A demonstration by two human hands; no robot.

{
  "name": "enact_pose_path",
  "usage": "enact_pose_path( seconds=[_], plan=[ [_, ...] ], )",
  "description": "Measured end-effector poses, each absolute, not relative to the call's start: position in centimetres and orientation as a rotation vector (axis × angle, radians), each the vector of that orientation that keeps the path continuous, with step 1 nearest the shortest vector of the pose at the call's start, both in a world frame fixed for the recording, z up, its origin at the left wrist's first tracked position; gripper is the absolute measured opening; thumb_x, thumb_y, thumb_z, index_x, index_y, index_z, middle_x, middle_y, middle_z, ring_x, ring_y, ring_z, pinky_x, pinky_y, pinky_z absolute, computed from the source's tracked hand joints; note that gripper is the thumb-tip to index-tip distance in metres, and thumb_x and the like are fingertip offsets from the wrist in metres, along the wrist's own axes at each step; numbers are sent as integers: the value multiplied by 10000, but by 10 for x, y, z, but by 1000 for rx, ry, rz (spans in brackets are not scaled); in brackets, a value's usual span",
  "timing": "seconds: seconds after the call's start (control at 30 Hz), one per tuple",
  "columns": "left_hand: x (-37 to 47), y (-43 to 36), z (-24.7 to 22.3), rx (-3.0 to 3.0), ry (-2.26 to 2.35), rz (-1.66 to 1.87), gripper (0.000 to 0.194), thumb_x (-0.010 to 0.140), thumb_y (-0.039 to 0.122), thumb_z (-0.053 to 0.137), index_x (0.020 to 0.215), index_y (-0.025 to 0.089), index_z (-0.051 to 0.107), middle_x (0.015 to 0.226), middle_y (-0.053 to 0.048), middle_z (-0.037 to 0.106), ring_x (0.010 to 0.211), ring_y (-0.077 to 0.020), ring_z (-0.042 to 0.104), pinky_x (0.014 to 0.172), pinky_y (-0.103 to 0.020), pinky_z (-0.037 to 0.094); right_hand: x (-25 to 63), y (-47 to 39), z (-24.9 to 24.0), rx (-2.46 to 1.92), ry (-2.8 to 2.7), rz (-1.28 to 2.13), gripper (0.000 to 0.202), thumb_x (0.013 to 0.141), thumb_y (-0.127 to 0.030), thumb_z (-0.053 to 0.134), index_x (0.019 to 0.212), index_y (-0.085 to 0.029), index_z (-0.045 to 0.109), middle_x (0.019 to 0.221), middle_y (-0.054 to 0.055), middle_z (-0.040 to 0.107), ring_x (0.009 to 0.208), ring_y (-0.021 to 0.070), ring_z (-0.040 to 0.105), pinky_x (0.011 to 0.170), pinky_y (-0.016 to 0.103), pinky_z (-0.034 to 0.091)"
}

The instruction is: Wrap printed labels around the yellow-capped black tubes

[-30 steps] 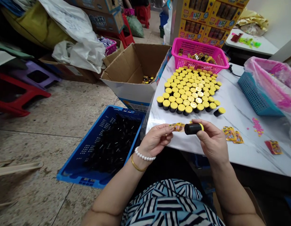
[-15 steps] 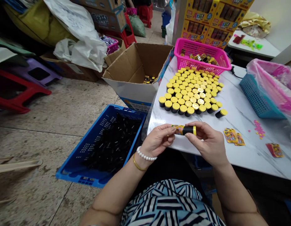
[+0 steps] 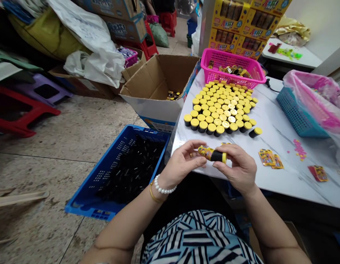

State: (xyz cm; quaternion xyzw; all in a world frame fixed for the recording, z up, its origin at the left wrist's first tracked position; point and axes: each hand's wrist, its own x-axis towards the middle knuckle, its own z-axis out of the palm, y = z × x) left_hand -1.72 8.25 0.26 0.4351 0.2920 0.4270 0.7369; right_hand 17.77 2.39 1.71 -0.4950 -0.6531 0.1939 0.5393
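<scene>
Over the table's near edge, a small tube [image 3: 218, 155] lies nearly level between my hands, with a black body, a yellow cap at its right end and a colourful printed yellow part at its left. My right hand [image 3: 238, 167] is closed on the capped end, thumb below and fingers above. My left hand [image 3: 186, 157], wearing a pearl bracelet, curls thumb and fingers round the printed end. Beyond them stand rows of black tubes with yellow caps [image 3: 216, 110]. One capped tube [image 3: 255, 132] leans apart at the right of the group. Printed cards [image 3: 267, 157] lie right of my right hand.
A pink basket [image 3: 230, 55] of small printed pieces stands behind the tubes. To the right are a teal basket [image 3: 295, 113], pink bits [image 3: 299, 149] and more cards [image 3: 320, 173]. A blue crate [image 3: 76, 205] of black tubes and an open carton [image 3: 144, 86] stand left of the table.
The left fingers have spread from a pinch on the printed part to a looser curl round its end. The tube has tilted slightly, its capped end lower. The view has shifted a little.
</scene>
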Motion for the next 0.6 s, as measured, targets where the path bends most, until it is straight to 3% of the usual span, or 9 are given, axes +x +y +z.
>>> enact_pose_path(
  seconds=[0.13,0.33,0.5,0.6],
  plan=[
    [-15,89,0,961,634,906,334,770,264,858,1040,152,696,911,-57,715,711,-131,640,601,-237,535,181,24,22,-1239,-1725,424,415,891,-238,749,1294,-329,703,1175,71,682,1089,237,674,963,433,586],
    [-6,94,3,1044,656,861,390,696,232,903,1027,159,710,919,-56,743,789,-157,690,700,-251,545,187,17,16,-1268,-1688,315,513,898,-159,708,1381,-309,622,1223,80,712,1072,234,706,954,442,617],
    [8,96,22,1151,516,861,375,705,200,887,1045,163,731,1005,-70,742,925,-183,707,866,-289,551,194,21,17,-1104,-1741,150,494,856,-68,729,1262,-346,679,1234,66,716,1153,258,699,976,479,615],
    [8,99,25,1179,523,843,466,728,238,881,1157,182,710,1060,-86,728,886,-181,699,784,-280,559,199,24,16,-1074,-1763,103,478,853,-70,727,1229,-363,696,1228,61,713,1132,254,708,928,464,633]
  ],
)
